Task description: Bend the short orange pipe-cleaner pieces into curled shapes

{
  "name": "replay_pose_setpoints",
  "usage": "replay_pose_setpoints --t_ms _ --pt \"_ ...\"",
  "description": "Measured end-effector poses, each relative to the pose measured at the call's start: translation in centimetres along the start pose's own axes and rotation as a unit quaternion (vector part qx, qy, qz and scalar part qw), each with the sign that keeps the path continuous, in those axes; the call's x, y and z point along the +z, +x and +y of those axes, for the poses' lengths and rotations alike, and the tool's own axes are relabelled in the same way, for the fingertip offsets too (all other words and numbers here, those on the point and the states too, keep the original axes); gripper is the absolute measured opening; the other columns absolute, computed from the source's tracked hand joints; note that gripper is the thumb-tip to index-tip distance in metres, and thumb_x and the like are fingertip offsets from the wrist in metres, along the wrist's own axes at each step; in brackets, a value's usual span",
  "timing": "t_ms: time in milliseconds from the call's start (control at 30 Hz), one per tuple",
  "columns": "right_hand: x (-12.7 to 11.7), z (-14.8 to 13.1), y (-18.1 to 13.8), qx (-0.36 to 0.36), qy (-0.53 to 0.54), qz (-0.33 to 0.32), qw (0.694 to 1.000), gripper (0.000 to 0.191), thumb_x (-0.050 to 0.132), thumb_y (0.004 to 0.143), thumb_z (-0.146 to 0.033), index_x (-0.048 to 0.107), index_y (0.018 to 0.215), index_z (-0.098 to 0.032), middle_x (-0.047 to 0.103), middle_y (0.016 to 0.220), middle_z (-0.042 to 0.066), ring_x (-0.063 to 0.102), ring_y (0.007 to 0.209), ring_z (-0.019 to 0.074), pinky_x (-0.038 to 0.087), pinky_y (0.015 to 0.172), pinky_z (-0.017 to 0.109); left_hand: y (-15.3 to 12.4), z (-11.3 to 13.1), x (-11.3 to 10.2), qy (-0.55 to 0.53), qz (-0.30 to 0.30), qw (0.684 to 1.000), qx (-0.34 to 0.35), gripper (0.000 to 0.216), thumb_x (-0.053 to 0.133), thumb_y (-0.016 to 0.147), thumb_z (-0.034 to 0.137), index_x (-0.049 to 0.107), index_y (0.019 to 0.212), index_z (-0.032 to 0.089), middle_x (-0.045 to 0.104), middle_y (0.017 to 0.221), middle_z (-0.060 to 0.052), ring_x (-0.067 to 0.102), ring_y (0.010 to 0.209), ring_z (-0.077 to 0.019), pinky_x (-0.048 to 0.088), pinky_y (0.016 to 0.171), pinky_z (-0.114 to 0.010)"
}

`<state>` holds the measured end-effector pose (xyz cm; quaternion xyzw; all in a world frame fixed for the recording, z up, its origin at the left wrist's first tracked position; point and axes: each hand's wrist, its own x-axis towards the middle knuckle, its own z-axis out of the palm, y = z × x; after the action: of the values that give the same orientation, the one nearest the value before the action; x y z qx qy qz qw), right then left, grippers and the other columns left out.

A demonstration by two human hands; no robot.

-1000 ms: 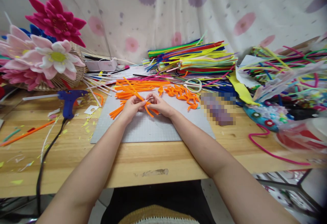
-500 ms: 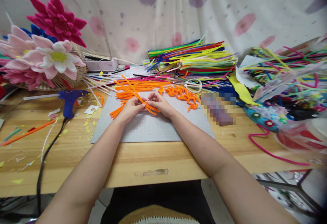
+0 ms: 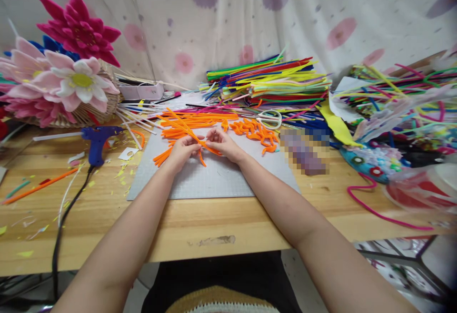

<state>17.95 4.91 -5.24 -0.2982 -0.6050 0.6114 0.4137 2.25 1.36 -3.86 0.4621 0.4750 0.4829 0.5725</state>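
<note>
My left hand and my right hand meet over a grey cutting mat, both pinched on the same orange pipe cleaner. Its loose ends stick out below and between my fingers. Just behind my hands lies a heap of straight orange pipe cleaners. To the right of it sits a pile of bent orange pieces.
A blue glue gun with a black cord lies left of the mat. Felt flowers fill a basket at far left. White scissors and stacks of coloured pipe cleaners line the back; more tangle at right.
My hands have shifted slightly back on the mat while working the orange pipe cleaner; its free end now points down below my left hand. Everything else is as before.
</note>
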Motion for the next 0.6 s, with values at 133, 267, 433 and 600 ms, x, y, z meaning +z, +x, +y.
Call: replay_pose_setpoints --t_ms 133,267,433,600 --pt "-0.24 -0.52 -0.29 0.021 -0.009 -0.047 0.999 0.03 0.067 0.061 -0.022 0.046 0.082 -0.019 0.052 0.07 -0.005 0.049 0.063 0.0072 0.039 0.058 0.021 -0.15 0.15 0.3 0.028 0.014 0.999 0.003 0.034 0.066 0.052 0.02 0.063 0.085 0.012 0.059 0.062 0.0 0.056 0.056 -0.0114 0.041 0.051 -0.021" --pt "-0.3 -0.6 -0.32 0.054 -0.02 -0.063 0.996 0.033 0.065 0.06 -0.018 0.044 0.086 -0.019 0.055 0.068 -0.005 0.051 0.06 0.0075 0.038 0.052 0.019 -0.21 0.18 0.56 0.033 0.004 0.999 0.003 0.034 0.068 0.052 0.024 0.063 0.083 0.012 0.061 0.067 -0.001 0.058 0.061 -0.013 0.045 0.053 -0.023" --pt "-0.23 -0.24 -0.12 0.056 -0.008 -0.053 0.997 0.035 0.066 0.058 -0.019 0.043 0.084 -0.019 0.054 0.063 -0.006 0.052 0.059 0.0074 0.039 0.052 0.018 -0.26 0.3 0.68 0.037 0.016 0.999 0.002 0.038 0.075 0.05 0.029 0.064 0.082 0.012 0.062 0.069 -0.001 0.057 0.061 -0.0115 0.045 0.057 -0.023" --pt "-0.38 0.04 -0.04 0.06 0.005 -0.042 0.997 0.039 0.069 0.057 -0.021 0.043 0.086 -0.02 0.055 0.063 -0.007 0.053 0.057 0.0073 0.04 0.051 0.018 -0.27 0.59 0.4 0.005 0.021 0.999 -0.045 0.047 0.08 0.042 0.024 0.063 0.085 0.012 0.065 0.069 -0.002 0.06 0.061 -0.0122 0.046 0.059 -0.023"
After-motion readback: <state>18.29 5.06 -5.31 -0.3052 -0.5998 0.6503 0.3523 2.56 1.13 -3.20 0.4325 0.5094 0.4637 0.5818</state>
